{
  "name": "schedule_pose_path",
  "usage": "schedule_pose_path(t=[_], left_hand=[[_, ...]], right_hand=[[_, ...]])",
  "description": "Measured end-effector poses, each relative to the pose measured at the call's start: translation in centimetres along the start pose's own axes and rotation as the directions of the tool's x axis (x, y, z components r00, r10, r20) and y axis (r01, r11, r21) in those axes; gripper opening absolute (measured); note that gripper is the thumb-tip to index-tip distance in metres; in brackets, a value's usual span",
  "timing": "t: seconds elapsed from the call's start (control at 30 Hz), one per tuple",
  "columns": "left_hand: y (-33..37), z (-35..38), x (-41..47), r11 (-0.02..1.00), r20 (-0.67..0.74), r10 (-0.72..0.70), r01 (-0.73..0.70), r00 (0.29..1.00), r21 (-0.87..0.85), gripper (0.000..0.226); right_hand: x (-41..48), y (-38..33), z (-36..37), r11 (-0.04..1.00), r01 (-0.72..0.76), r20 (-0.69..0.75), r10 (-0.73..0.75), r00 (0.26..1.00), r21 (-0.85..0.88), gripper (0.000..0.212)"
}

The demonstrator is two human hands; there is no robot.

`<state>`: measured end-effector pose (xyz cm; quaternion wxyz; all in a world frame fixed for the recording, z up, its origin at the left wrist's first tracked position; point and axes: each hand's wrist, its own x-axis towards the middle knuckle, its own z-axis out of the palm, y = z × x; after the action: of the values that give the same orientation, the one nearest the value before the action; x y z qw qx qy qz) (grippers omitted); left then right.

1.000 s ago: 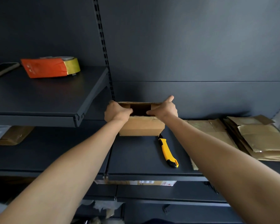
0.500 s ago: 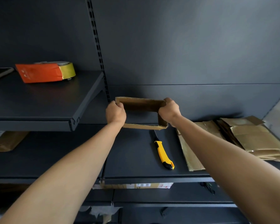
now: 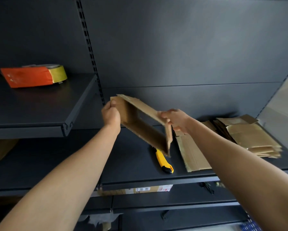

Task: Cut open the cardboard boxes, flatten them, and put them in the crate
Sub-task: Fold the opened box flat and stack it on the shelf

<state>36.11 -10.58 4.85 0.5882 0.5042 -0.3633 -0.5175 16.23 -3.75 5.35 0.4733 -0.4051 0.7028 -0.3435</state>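
Two bare hands hold a brown open-ended cardboard box [image 3: 140, 105] in the air above the dark metal shelf [image 3: 131, 165]. The box is tilted, with its left end high and its right end low. The left hand [image 3: 110, 114] is curled tightly round the upper left edge. The right hand [image 3: 176, 120] pinches the top right corner, with its fingers wrapped over the panel. The walls of the box lean into a slanted parallelogram, and its hollow inside faces the camera.

Just under the lower right corner, a yellow and black utility knife [image 3: 164, 161] lies on the shelf. To the right of the knife lies a flat cardboard sheet [image 3: 193, 155]. Farther right is a stack of flattened brown boxes [image 3: 249, 137]. On the higher shelf [image 3: 40, 105] at the left sits an orange tape dispenser [image 3: 31, 77] with a yellowish roll.
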Motion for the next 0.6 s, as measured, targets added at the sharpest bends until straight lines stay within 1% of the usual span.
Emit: schedule_pose_path(t=[0.03,0.1,0.17,0.2,0.23,0.3,0.33,0.37,0.47,0.53,0.57,0.6], left_hand=[[0.3,0.0,-0.1,1.000,0.005,-0.009,0.009,1.000,-0.017,0.012],[0.9,-0.3,0.0,0.998,0.019,-0.041,0.042,0.999,-0.048,0.018],[1.1,-0.6,0.3,0.996,0.043,-0.076,0.078,0.996,-0.044,0.023],[1.2,-0.8,0.3,0.994,0.054,-0.094,0.096,0.994,-0.051,0.025],[1.1,-0.9,0.4,0.992,0.070,-0.108,0.112,0.992,-0.064,0.026],[0.9,-1.0,0.4,0.986,0.110,-0.131,0.140,0.985,-0.085,0.028],[0.8,-1.0,0.2,0.984,0.134,-0.138,0.151,0.981,-0.094,0.029],[0.6,-0.8,0.0,0.982,0.160,-0.144,0.161,0.977,-0.099,0.030],[0.4,-0.3,-0.7,0.971,0.269,-0.180,0.214,0.946,-0.104,0.028],[0.4,0.3,-0.9,0.962,0.325,-0.232,0.265,0.917,-0.063,0.024],[0.5,0.8,-0.9,0.958,0.316,-0.265,0.285,0.911,-0.017,0.022],[0.4,1.3,-0.7,0.952,0.271,-0.302,0.302,0.914,0.043,0.021]], right_hand=[[0.2,0.2,-0.2,0.999,-0.003,-0.008,0.004,1.000,0.037,0.062],[0.4,0.3,-0.8,0.988,-0.034,0.042,0.028,0.999,0.148,0.089],[0.6,0.7,-1.9,0.977,-0.070,0.080,0.054,0.995,0.202,0.117],[0.8,1.2,-2.5,0.972,-0.102,0.075,0.087,0.993,0.210,0.121],[0.8,1.6,-2.9,0.965,-0.139,0.078,0.125,0.989,0.221,0.113],[0.4,2.3,-3.6,0.954,-0.188,0.118,0.165,0.979,0.232,0.076],[0.2,2.8,-3.9,0.952,-0.207,0.157,0.174,0.972,0.224,0.063],[-0.1,3.1,-4.1,0.952,-0.222,0.195,0.181,0.964,0.212,0.056],[-0.7,3.7,-4.3,0.940,-0.275,0.258,0.220,0.941,0.204,0.048],[-1.1,4.0,-4.3,0.944,-0.300,0.214,0.267,0.940,0.140,0.057],[-1.2,4.2,-4.4,0.945,-0.311,0.175,0.290,0.941,0.106,0.063],[-1.2,4.5,-4.6,0.943,-0.320,0.117,0.309,0.944,0.096,0.065]])
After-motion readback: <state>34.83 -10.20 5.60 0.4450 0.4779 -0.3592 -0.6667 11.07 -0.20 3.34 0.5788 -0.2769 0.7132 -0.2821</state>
